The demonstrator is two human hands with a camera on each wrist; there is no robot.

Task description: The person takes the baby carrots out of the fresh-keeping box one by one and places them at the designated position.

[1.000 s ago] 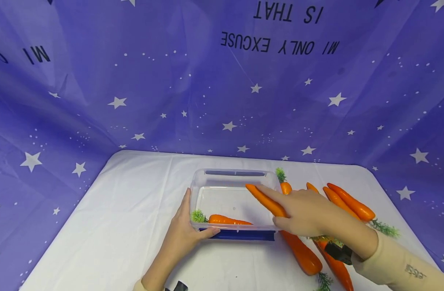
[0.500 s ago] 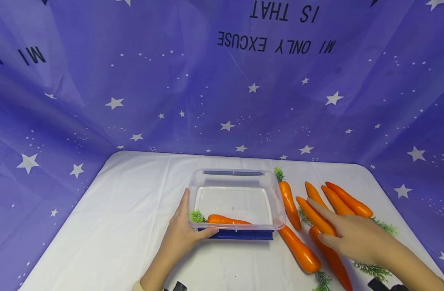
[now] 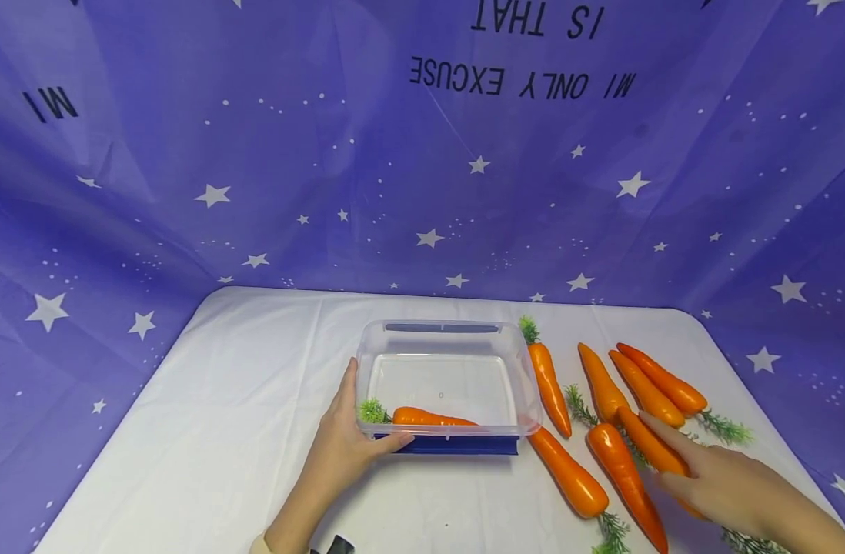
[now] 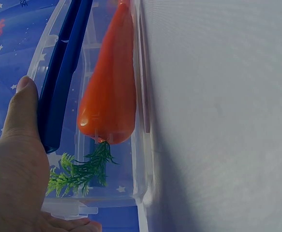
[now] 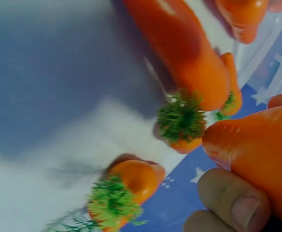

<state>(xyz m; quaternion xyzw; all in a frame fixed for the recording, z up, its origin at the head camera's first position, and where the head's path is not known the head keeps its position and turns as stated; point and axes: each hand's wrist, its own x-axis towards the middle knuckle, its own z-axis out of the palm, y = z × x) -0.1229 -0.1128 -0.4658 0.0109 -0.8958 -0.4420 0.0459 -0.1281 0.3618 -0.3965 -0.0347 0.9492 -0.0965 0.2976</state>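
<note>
A clear plastic food container [image 3: 439, 373] with blue locking flaps [image 3: 464, 445] stands mid-table. My left hand [image 3: 335, 446] holds its near left corner, thumb by the front flap and fingers along the end wall. Inside lies one orange carrot [image 3: 429, 418] with green leaves, along the near wall; the left wrist view shows that carrot [image 4: 109, 87] through the plastic. To the right, my right hand [image 3: 734, 485] grips another carrot [image 3: 649, 440] among the loose ones. Seen from the right wrist, the fingers lie against this carrot [image 5: 261, 145].
Around the right hand lie several loose carrots, including a reddish one [image 3: 623, 477] and one at the back right [image 3: 665, 381]. A carrot [image 3: 550, 388] lies beside the container's right wall, another [image 3: 575, 481] at its near right corner. A purple starry cloth [image 3: 325, 192] rises behind the white table [image 3: 256, 369].
My right hand has carried its carrot from over the container to the right and nearer, in among the loose carrots. The left hand stays on the container.
</note>
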